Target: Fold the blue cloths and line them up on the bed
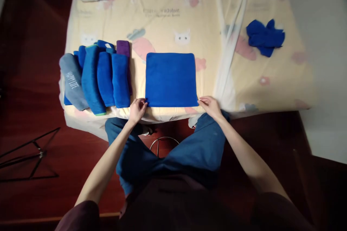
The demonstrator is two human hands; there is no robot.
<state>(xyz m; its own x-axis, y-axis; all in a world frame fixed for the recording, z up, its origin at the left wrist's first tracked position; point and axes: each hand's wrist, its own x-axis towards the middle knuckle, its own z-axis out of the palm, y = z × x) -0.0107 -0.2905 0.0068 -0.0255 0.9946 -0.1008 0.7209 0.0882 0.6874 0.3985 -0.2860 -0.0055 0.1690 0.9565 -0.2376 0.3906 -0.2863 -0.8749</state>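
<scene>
Both my hands pinch the near corners of the flat towel (170, 79), left hand (137, 109) and right hand (210, 105); folded stack (100, 77) done, crumpled cloth (265, 37) left.

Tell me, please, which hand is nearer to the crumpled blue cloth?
Right. The right hand pinches the flat blue towel's near right corner, below-left of the crumpled blue cloth; the left hand is farther left.
</scene>
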